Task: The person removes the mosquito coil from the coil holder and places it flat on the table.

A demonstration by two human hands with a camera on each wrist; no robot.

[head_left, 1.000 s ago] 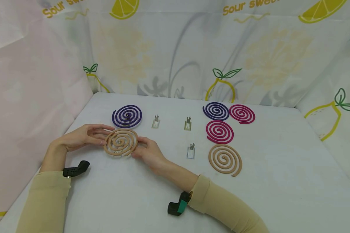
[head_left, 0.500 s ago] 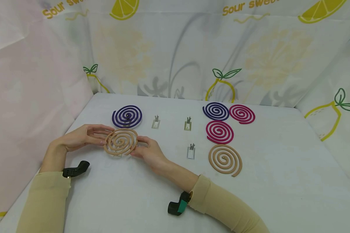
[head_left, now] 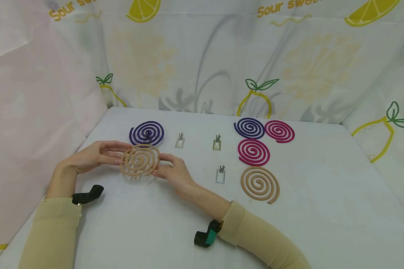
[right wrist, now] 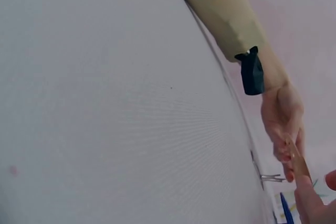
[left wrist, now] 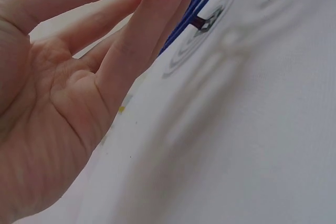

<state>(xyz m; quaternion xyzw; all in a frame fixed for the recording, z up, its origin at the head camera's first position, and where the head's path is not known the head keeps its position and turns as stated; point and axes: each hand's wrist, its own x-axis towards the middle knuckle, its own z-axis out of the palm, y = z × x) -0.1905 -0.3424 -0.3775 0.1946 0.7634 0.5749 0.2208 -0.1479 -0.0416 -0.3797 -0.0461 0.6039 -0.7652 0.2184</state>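
A tan mosquito coil (head_left: pixel 140 160) is held nearly level between both hands. My left hand (head_left: pixel 97 157) pinches its left rim with thumb and fingers; that palm fills much of the left wrist view. At the right rim, thumb and forefinger of my right hand (head_left: pixel 176 173) grip the same coil, which shows edge-on as a thin tan strip (right wrist: pixel 298 161) in the right wrist view. Beneath the coil stands a small metal coil stand (head_left: pixel 135 178), partly hidden by the spiral. Just behind, a dark purple coil (head_left: pixel 147 144) sits raised on another stand.
Three bare metal stands, silver (head_left: pixel 180 142), brass-toned (head_left: pixel 217 145) and silver (head_left: pixel 220 177), stand in the middle. To the right lie a purple coil (head_left: pixel 249 128), two pink coils (head_left: pixel 253 152) and a second tan coil (head_left: pixel 260 183). Cloth walls surround the white table (head_left: pixel 323 186).
Both hands have raised the tan coil slightly and shifted it a little away from me. More of the stand beneath it shows now, and the coil overlaps the purple one's near edge.
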